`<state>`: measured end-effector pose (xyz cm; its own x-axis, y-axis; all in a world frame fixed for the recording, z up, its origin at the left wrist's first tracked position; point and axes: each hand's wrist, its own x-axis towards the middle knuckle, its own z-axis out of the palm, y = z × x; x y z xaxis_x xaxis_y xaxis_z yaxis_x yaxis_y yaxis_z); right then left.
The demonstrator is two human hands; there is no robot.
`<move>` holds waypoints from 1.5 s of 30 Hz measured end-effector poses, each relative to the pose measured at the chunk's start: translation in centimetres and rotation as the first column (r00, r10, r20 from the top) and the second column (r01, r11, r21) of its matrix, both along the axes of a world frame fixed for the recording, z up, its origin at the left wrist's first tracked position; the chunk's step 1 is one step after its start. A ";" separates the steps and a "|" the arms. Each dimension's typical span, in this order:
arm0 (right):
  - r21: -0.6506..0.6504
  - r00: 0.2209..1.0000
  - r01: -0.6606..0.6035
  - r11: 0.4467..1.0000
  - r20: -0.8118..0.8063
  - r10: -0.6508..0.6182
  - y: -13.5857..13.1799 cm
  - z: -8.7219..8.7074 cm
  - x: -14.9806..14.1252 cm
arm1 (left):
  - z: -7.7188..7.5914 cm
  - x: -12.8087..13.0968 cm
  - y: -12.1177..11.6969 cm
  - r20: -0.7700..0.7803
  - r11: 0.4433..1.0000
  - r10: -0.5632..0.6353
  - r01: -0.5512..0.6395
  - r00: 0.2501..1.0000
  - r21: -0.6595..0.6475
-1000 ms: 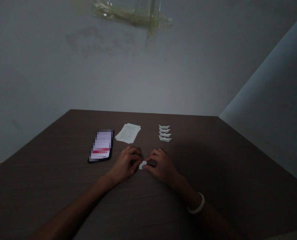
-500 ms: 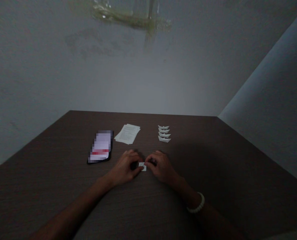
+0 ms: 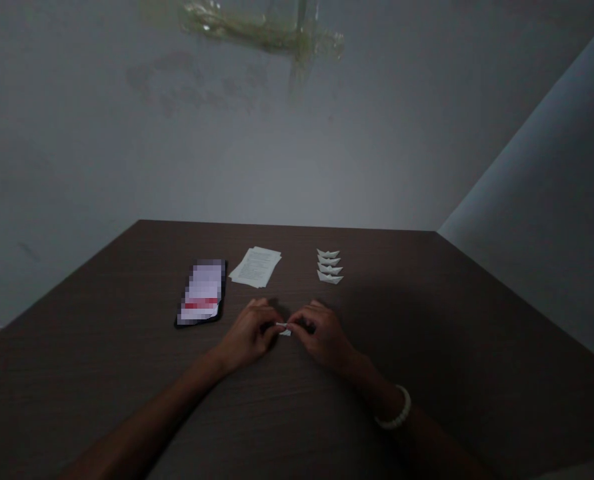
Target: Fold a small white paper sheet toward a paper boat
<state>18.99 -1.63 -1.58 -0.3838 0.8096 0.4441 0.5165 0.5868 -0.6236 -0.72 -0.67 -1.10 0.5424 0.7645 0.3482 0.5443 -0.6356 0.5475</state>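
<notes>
A small folded piece of white paper (image 3: 285,331) is pinched between my two hands, just above or on the brown table. My left hand (image 3: 251,335) grips its left side with thumb and fingertips. From the right, my right hand (image 3: 323,333) closes thumb and forefinger on its upper right edge. Fingertips cover part of the paper, so its exact folds are hard to make out. Beyond my right hand, several small white paper boats (image 3: 330,267) stand in a row, one behind another.
A stack of printed paper sheets (image 3: 257,267) lies beyond my left hand. To its left rests a phone (image 3: 201,293) with a lit, blurred screen. The brown table (image 3: 287,413) meets a grey wall (image 3: 287,160) at its far edge.
The paper showed as a wider square half a second ago and now looks like a narrower strip. My right fingertips have moved slightly left onto its upper edge.
</notes>
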 end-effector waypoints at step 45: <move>0.153 0.999 0.029 0.988 -0.040 -0.023 0.1 0.1 -0.2 | 1.0 0.3 -0.3 0.164 0.984 -0.019 -0.010 0.986 0.176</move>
<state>18.80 -1.55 -1.50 -0.3439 0.7401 0.5779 0.5107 0.6639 -0.5464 -0.45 -0.97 -0.12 0.4698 0.6812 0.5614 0.4531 -0.7319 0.5090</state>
